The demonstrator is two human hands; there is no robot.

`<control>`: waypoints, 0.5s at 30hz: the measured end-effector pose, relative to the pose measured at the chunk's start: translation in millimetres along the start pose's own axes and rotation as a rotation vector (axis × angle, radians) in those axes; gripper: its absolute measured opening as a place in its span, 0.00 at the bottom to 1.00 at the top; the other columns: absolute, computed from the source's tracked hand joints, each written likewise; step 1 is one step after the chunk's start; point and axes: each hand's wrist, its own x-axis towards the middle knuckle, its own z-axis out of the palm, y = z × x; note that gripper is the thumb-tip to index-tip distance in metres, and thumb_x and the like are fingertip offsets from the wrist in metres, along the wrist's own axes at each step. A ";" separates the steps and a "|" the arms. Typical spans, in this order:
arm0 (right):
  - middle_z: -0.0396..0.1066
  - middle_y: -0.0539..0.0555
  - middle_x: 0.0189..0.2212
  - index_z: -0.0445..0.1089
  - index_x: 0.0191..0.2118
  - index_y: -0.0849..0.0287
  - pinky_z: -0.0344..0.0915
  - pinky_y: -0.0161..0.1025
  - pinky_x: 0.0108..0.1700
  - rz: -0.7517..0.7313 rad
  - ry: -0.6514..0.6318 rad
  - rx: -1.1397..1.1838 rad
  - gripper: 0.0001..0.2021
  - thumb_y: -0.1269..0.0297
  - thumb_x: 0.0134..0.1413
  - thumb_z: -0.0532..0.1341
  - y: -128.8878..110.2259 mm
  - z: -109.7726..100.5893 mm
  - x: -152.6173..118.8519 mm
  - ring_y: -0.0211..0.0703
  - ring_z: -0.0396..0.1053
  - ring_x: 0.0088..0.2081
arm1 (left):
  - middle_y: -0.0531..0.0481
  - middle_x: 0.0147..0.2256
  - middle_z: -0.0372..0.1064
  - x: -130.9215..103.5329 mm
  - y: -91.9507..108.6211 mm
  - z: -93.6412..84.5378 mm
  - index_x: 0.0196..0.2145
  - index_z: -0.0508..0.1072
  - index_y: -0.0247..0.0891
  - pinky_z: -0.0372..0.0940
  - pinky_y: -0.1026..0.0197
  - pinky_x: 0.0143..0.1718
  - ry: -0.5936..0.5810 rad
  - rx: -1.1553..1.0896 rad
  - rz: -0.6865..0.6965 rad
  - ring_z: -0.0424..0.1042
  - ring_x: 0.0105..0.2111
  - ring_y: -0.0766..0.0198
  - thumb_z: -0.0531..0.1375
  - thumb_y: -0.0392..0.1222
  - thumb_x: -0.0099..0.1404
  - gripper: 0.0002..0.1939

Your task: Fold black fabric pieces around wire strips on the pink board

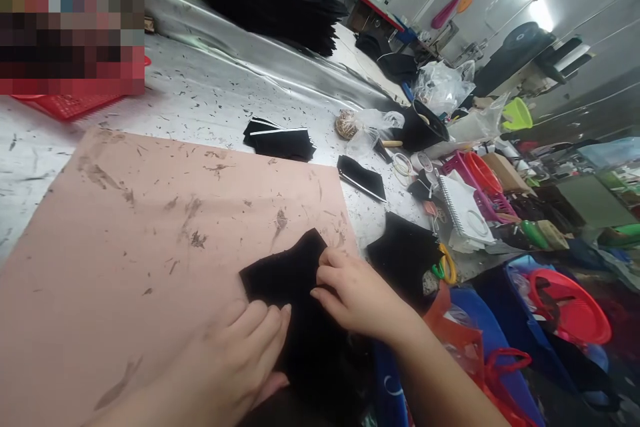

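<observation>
Pinching blk cloth (290, 267) at its R edge, ctr of frame: R hand (357, 297). L hand (240, 340), lower ctr, curls against the cloth's L side; can't tell if that grip's closed. Cloth's lower ctr, partly over pink sheet (150, 260). Beyond, blk stack w/ white strips (285, 143), upper ctr on counter (200, 90); yellow-green scissors handles (453, 268) mid-R.

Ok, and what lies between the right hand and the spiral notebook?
In the head view, a piece of black cloth lies between the right hand and the spiral notebook.
</observation>
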 end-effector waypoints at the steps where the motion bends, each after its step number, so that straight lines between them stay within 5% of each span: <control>1: 0.63 0.52 0.32 0.65 0.25 0.60 0.59 0.35 0.30 0.004 0.002 -0.007 0.07 0.68 0.53 0.58 -0.6 -0.4 -0.2 0.38 0.63 0.31 | 0.50 0.28 0.69 4.0 0.1 2.0 0.46 0.72 0.36 0.50 0.58 0.31 -0.015 -0.008 0.009 0.60 0.29 0.60 0.53 0.53 0.63 0.21; 6: 0.64 0.51 0.32 0.65 0.28 0.58 0.59 0.36 0.29 0.204 0.118 0.124 0.07 0.62 0.48 0.62 6.0 3.3 -10.9 0.38 0.63 0.28 | 0.53 0.25 0.65 20.3 1.4 4.1 0.49 0.70 0.38 0.48 0.58 0.29 -0.114 -0.015 -0.011 0.58 0.26 0.62 0.58 0.57 0.57 0.27; 12: 0.63 0.47 0.26 0.56 0.41 0.55 0.61 0.35 0.26 0.418 0.363 0.948 0.12 0.63 0.49 0.56 25.2 32.0 -25.6 0.38 0.64 0.25 | 0.52 0.27 0.66 25.8 0.0 1.8 0.45 0.73 0.38 0.47 0.58 0.30 -0.082 -0.021 0.019 0.58 0.30 0.62 0.60 0.60 0.55 0.27; 15: 0.60 0.44 0.23 0.56 0.40 0.55 0.60 0.35 0.26 0.478 0.429 0.973 0.13 0.64 0.47 0.58 26.2 38.5 -26.0 0.37 0.63 0.24 | 0.50 0.31 0.69 25.4 -1.3 6.1 0.43 0.75 0.38 0.48 0.58 0.32 -0.029 -0.023 0.040 0.58 0.32 0.60 0.58 0.60 0.56 0.25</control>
